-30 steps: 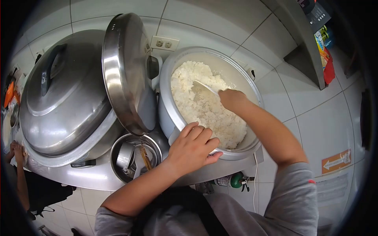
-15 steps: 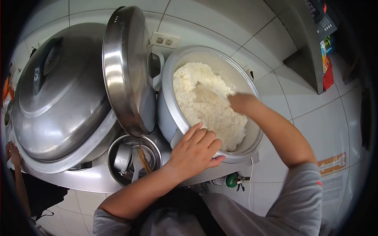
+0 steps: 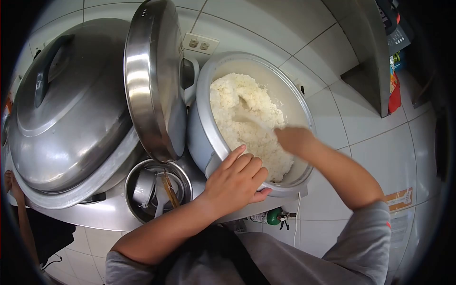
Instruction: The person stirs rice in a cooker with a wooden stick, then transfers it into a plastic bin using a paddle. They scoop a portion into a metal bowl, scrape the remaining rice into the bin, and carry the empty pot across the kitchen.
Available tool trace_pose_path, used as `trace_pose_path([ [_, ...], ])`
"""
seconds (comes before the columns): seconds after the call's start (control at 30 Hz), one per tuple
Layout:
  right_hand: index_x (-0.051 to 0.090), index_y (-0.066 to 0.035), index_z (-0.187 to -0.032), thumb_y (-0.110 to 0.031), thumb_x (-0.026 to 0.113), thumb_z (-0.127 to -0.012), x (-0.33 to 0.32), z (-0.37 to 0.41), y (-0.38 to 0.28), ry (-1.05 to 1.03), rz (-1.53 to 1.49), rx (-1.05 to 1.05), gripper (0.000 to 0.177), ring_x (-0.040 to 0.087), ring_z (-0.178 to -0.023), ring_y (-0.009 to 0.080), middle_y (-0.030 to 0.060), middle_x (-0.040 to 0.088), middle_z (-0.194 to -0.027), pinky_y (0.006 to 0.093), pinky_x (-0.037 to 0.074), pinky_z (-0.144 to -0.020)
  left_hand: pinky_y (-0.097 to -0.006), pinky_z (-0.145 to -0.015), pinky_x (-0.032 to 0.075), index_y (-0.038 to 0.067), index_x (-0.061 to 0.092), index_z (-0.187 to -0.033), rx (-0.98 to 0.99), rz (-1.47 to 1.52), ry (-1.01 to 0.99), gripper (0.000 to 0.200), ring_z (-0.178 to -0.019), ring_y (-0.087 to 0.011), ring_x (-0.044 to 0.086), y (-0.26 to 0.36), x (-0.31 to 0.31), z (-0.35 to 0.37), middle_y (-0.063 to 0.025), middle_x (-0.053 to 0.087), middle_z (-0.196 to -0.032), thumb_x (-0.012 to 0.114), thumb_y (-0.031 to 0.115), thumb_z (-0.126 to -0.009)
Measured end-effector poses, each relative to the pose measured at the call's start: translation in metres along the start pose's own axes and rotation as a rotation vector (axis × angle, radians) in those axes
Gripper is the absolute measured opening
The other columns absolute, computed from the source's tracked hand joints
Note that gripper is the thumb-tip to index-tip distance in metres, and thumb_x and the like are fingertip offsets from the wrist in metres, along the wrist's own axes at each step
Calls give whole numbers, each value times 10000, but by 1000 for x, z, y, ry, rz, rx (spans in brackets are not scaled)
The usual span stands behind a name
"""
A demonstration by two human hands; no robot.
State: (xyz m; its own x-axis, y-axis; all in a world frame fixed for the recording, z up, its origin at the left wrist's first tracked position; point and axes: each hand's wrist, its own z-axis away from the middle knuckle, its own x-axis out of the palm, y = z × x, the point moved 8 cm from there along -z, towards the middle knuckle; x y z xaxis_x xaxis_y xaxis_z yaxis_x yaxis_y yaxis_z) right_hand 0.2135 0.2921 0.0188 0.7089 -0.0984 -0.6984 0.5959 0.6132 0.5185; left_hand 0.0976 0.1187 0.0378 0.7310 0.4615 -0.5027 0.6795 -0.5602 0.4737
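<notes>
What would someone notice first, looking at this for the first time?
The big pot heaped with white rice at centre, the right hand holding a pale paddle in it while the left hand grips the near rim. Just left, a shiny steel lid stands open on edge.

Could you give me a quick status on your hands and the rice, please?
Left hand grips pot rim. Right hand grips paddle, blade in rice. Open lid stands beside pot.

Rice in cooker pot; raised lid left of it; utensil canister before lid; my left hand on the pot's near rim.
</notes>
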Motion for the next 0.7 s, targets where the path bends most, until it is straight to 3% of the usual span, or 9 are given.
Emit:
trace_pose_path([
  [0.07, 587, -30, -1133, -87, 517, -875, 4, 11, -16, -53, 12, -16, 274, 701, -876, 277, 120, 693, -989, 421, 553, -713, -420, -1049, 372, 117, 557, -784, 12, 18, 7, 356, -897, -203, 556, 1, 0, 0, -34, 524, -837, 744, 400, -676],
  [0.13, 630, -18, -1055, -87, 528, -868, 17, -27, -7, 66, -13, 116, 223, 702, -876, 266, 121, 700, -959, 404, 556, -698, -419, -1047, 373, 115, 557, -788, 20, 21, -8, 361, -893, -204, 556, 2, 1, -1, -37, 523, -836, 744, 403, -675],
  [0.23, 670, -30, -955, -79, 528, -867, 13, -96, 6, 33, -15, 133, 174, 703, -874, 264, 119, 707, -921, 396, 558, -685, -417, -1034, 381, 108, 556, -794, 12, 19, -18, 373, -888, -208, 553, 1, 0, 0, -41, 523, -840, 743, 408, -674],
  [0.3, 644, -35, -966, -87, 478, -869, 9, -100, 10, 112, -60, 125, 200, 693, -825, 349, 180, 696, -882, 423, 553, -699, -414, -1023, 389, 104, 554, -797, 6, 25, -30, 379, -886, -212, 550, 1, 0, 1, -43, 523, -845, 742, 411, -675],
  [0.37, 683, -47, -961, -62, 482, -878, 10, -52, 19, -44, -56, 104, 218, 698, -886, 292, 130, 707, -919, 404, 554, -716, -397, -971, 414, 96, 549, -808, 34, 28, -15, 396, -866, -222, 538, 1, -2, -1, -45, 520, -856, 736, 420, -679],
  [0.43, 662, -52, -1021, -64, 467, -883, 12, 20, 7, 41, 29, 27, 239, 693, -906, 293, 131, 705, -945, 395, 545, -763, -389, -949, 420, 94, 544, -813, 32, 21, -35, 402, -855, -226, 532, 0, -1, 0, -47, 518, -858, 730, 425, -682],
  [0.5, 635, -40, -1068, -67, 482, -884, 17, 51, -3, -130, 10, 127, 241, 689, -921, 299, 133, 702, -976, 377, 538, -795, -380, -926, 427, 92, 539, -818, 30, 11, -60, 409, -845, -230, 526, 1, 2, 0, -48, 516, -860, 725, 430, -684],
  [0.6, 656, -27, -1031, -64, 498, -878, 19, 9, 5, -64, 8, 121, 223, 687, -931, 313, 140, 703, -979, 374, 543, -785, -369, -906, 430, 95, 531, -817, 46, 23, -72, 407, -828, -228, 518, 2, 3, 1, -49, 513, -853, 716, 435, -690],
  [0.7, 657, -31, -958, -97, 544, -844, 40, -78, 24, -2, 21, 177, 173, 692, -850, 341, 166, 698, -910, 432, 552, -714, -376, -932, 425, 97, 529, -813, 64, -3, -47, 406, -838, -222, 524, 3, 3, -1, -48, 513, -850, 716, 436, -692],
])
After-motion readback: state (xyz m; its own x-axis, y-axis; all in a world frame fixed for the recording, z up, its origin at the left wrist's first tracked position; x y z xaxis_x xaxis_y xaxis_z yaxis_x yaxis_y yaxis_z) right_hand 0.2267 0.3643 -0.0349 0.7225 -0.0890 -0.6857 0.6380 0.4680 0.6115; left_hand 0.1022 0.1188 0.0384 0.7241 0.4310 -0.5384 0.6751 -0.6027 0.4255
